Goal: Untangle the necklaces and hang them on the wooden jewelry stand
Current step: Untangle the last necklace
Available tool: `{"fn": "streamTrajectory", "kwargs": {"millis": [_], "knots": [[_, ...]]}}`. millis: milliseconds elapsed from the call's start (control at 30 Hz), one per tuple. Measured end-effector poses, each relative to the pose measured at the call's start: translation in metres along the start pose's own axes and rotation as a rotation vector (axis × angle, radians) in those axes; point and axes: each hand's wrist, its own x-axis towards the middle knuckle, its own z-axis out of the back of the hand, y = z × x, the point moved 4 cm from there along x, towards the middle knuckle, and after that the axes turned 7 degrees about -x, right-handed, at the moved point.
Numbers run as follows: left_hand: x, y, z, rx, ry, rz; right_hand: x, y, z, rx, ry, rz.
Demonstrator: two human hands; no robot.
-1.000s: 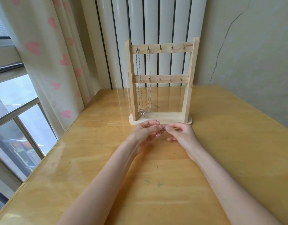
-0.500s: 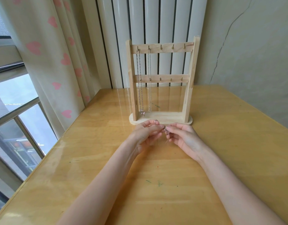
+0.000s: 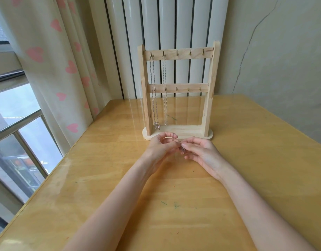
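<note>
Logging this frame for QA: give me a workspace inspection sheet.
Surface: wooden table, glossy, small green marks.
Job's things: wooden jewelry stand upright at the far side; two necklaces hang from the two leftmost top hooks; another chain is held between both hands.
Clutter: nothing seen.
Grippers: left hand and right hand meet before the stand's base, fingers pinching the chain.
Cables: nothing seen.
Surroundings: heart-print curtain, window, radiator, cracked wall.

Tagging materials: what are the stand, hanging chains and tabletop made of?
Jewelry stand: pale unfinished-looking wood, visible grain, small brass-coloured hooks. Hanging necklaces: thin silvery links, probably metal. Table: yellowish wood planks under a glossy coat, judging by the window glare.
</note>
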Motion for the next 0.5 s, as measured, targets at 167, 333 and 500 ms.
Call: {"fn": "streamTrajectory", "kwargs": {"millis": [167, 333, 500], "knots": [[-0.0007, 0.0000, -0.0019, 0.066, 0.008, -0.012, 0.0000, 0.0016, 0.0021, -0.049, -0.073, 0.016], [0.0009, 0.0051, -0.0039, 0.455, -0.012, -0.070, 0.0008, -0.0010, -0.0004, -0.283, -0.156, 0.016], [0.0017, 0.0048, 0.0007, 0.549, 0.014, -0.060, 0.0029, -0.0031, -0.0063, -0.466, -0.119, 0.035]]}}
